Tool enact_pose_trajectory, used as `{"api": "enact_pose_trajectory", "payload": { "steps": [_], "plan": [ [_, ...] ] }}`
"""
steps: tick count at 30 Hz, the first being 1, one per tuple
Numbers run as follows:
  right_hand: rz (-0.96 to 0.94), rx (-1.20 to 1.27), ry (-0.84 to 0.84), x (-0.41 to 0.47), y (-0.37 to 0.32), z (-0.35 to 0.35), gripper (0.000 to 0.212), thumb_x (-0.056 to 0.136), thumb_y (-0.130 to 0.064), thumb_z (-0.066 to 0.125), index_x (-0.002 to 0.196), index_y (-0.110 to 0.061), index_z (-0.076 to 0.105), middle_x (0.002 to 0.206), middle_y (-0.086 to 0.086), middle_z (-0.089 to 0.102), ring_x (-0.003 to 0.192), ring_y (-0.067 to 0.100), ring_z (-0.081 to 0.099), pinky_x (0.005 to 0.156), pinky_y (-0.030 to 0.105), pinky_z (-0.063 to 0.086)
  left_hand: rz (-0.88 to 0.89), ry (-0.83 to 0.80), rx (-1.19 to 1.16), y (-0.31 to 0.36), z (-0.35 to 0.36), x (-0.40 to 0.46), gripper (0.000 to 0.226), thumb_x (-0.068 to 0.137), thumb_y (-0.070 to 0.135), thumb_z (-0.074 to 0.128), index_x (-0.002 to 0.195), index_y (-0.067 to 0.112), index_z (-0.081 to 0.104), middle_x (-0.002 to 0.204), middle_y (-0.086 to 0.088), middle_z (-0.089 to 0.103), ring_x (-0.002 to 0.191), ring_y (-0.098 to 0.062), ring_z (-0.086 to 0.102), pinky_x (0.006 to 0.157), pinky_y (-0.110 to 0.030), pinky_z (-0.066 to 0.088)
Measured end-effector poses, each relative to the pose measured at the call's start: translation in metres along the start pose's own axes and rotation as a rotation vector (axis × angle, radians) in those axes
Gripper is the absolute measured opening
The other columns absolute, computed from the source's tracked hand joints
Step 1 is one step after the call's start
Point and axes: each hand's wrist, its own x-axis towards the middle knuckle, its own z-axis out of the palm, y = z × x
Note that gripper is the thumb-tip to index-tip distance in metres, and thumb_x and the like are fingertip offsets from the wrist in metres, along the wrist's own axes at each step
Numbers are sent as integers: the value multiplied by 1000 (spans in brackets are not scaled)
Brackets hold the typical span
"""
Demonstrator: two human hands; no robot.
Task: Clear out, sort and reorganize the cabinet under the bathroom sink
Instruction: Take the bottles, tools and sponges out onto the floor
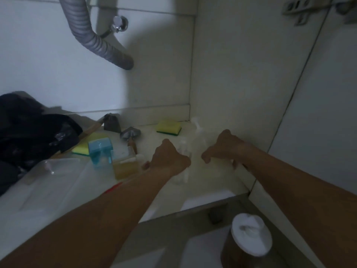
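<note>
Both my arms reach into the white cabinet (pixel 212 74) under the sink. My left hand (pixel 170 157) has its fingers curled round a small pale bottle (pixel 182 174) standing on the cabinet floor (pixel 212 182). My right hand (pixel 226 147) curls round a larger translucent bottle (pixel 201 144) near the right wall; its nozzle (pixel 195 122) sticks up behind. Both bottles are blurred and partly hidden by my hands.
A grey corrugated drain hose (pixel 96 41) and a valve (pixel 119 24) hang at the back. Left lie a black plastic bag (pixel 32 130), a clear lid (pixel 50 176), a blue box (pixel 100 151), an amber container (pixel 125 167), two sponges (pixel 168 127) (pixel 82 148) and wooden-handled brushes (pixel 130 135). A white-lidded brown jar (pixel 249 236) stands outside.
</note>
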Motion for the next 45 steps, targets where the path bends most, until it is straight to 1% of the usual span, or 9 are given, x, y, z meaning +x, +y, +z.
{"api": "enact_pose_trajectory", "payload": {
  "steps": [2, 7, 10, 14, 20, 24, 26, 30, 45],
  "plan": [
    [-31, 93, 28, -21, 7, 1, 122, 56, -31, 84, 148, -16, 5, 121, 10, 49, 97, 31, 58, 61, 42, 59, 34, -49, 14, 3, -10, -25, 60, 68, 31, 81, 113, 11, 47, 104, -4, 53, 94, -21, 55, 73, -30, 46],
    [-227, 216, 92, -74, 27, 9, 100, 55, -22, 83, 135, -44, 28, 114, 1, 51, 93, 28, 58, 63, 45, 61, 74, -184, -104, -5, -29, -85, 57, 59, 18, 86, 108, 11, 56, 99, -4, 62, 87, -21, 63, 73, -39, 60],
    [-291, 287, 94, -106, 38, 22, 93, 55, -16, 86, 129, -40, 34, 107, 1, 53, 86, 20, 59, 64, 41, 60, 118, -282, -72, -20, -34, -116, 40, 56, 13, 86, 92, 5, 69, 88, -9, 70, 79, -22, 69, 72, -40, 61],
    [-286, 302, 126, -136, 57, 51, 84, 54, -18, 87, 120, -37, 38, 104, -2, 56, 86, 15, 58, 62, 31, 54, 153, -324, -79, -45, -30, -149, 21, 63, 13, 82, 71, 7, 63, 69, -5, 62, 69, -20, 63, 61, -32, 48],
    [-295, 205, 105, -168, 93, 105, 83, 60, -29, 86, 126, -33, 35, 103, -7, 55, 88, 14, 57, 62, 21, 47, 61, -350, -136, -96, -9, -178, 31, 62, 1, 83, 86, 12, 66, 78, 2, 65, 71, -11, 62, 64, -27, 52],
    [-175, 275, 62, -177, 120, 148, 84, 59, -19, 87, 123, -25, 34, 108, -7, 46, 98, 15, 52, 77, 32, 52, 17, -310, -96, -131, 12, -190, 36, 56, 5, 87, 85, 15, 68, 77, 3, 65, 67, -9, 59, 54, -17, 43],
    [-120, 277, 49, -181, 135, 170, 79, 60, -11, 86, 117, -19, 32, 100, -10, 39, 95, 11, 48, 72, 23, 45, 12, -314, -60, -145, 26, -195, 34, 51, 5, 87, 81, 8, 71, 79, -6, 68, 66, -13, 59, 56, -20, 43],
    [-45, 275, 39, -177, 164, 205, 79, 56, -7, 86, 110, -18, 30, 109, 2, 47, 101, 25, 53, 74, 32, 46, 12, -374, -18, -161, 47, -199, 37, 50, 8, 88, 84, 6, 74, 85, -5, 71, 77, -16, 64, 62, -22, 46],
    [-32, 379, 222, -142, 183, 238, 75, 64, -5, 84, 118, -15, 33, 109, 0, 46, 96, 19, 48, 78, 28, 41, 120, -355, 19, -181, 103, -181, 33, 66, 3, 76, 99, 6, 74, 99, -9, 71, 92, -20, 64, 76, -26, 49]
  ]
}}
